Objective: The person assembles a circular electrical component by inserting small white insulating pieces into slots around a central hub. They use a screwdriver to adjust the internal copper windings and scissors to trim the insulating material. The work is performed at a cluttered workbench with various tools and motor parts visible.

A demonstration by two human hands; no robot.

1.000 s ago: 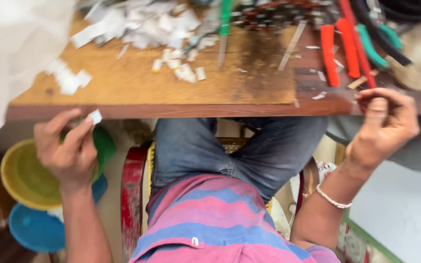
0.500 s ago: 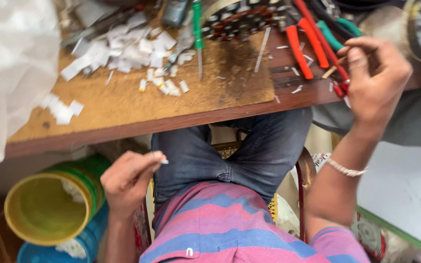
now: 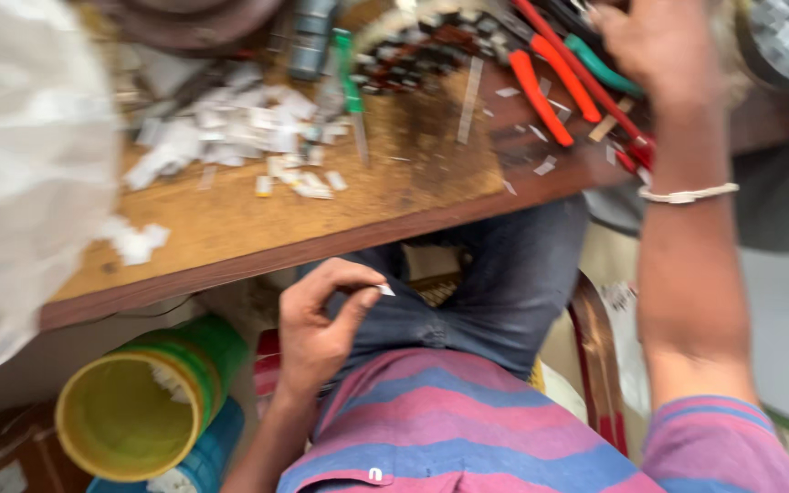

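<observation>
Pinching a small white scrap (image 3: 385, 289) at lower centre, the left hand (image 3: 321, 333) needs a light grip; the right hand (image 3: 655, 46), upper right above the counter (image 3: 257, 233), is blurred, grip unclear.

Shirt (image 3: 468, 415): pink and blue stripes. Jeans (image 3: 504, 283) grey-blue. Bucket (image 3: 139, 411) yellow, green rim. Plier handles (image 3: 550, 82) red. Screwdriver (image 3: 351, 91) green. Paper scraps (image 3: 230, 128) white. Wristband (image 3: 687, 194) white.

The left hand (image 3: 317, 324) pinches a small white paper scrap (image 3: 385, 289) below the wooden table (image 3: 230, 242) edge, over the lap. At two o'clock, the right hand (image 3: 655, 46) reaches among red-handled pliers (image 3: 554, 87). A yellow bucket (image 3: 134, 415) sits at eight o'clock; white scraps (image 3: 230, 132) litter eleven o'clock.
</observation>
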